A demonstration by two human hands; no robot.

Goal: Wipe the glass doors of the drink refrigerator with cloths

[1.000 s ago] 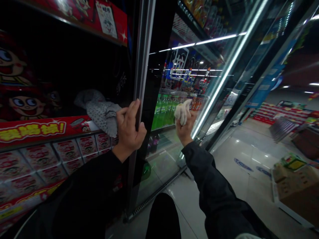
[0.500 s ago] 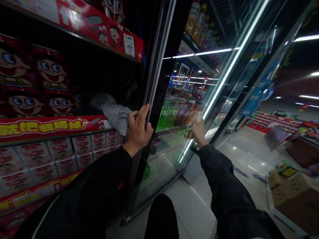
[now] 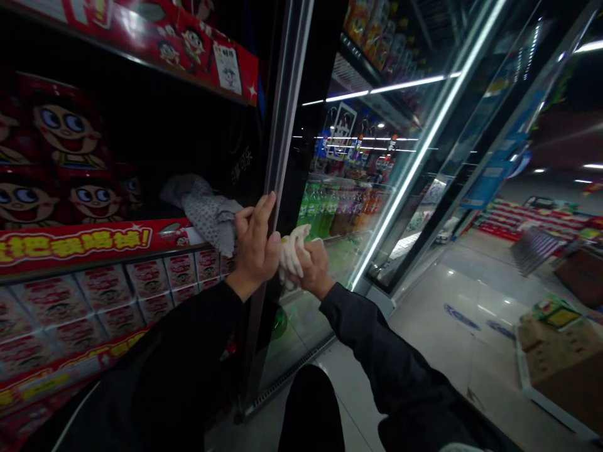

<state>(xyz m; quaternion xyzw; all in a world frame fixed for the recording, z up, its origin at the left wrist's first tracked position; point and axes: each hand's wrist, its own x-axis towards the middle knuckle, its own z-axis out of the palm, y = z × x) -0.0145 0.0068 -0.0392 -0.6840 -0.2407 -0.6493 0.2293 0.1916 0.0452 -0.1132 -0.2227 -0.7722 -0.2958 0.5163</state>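
My left hand rests against the metal edge of a glass cooler door, its longer fingers stretched upward along the frame. A grey dotted cloth trails from the curled fingers on its outer side, toward the dark shelf on the left; the grip itself is partly hidden. My right hand is closed around a crumpled white cloth, which is pressed to the door glass just right of my left thumb. Bottles of green drink show through the glass behind it.
Shelves of red cartoon-face packs and small boxes stand at left. A lit cooler strip slants at right. A cardboard box sits on the tiled floor. My knee is close below the door.
My right hand has moved left across the glass with the white cloth, from near the light strip to beside my left hand. My left hand stays at the door edge; the view has shifted slightly.
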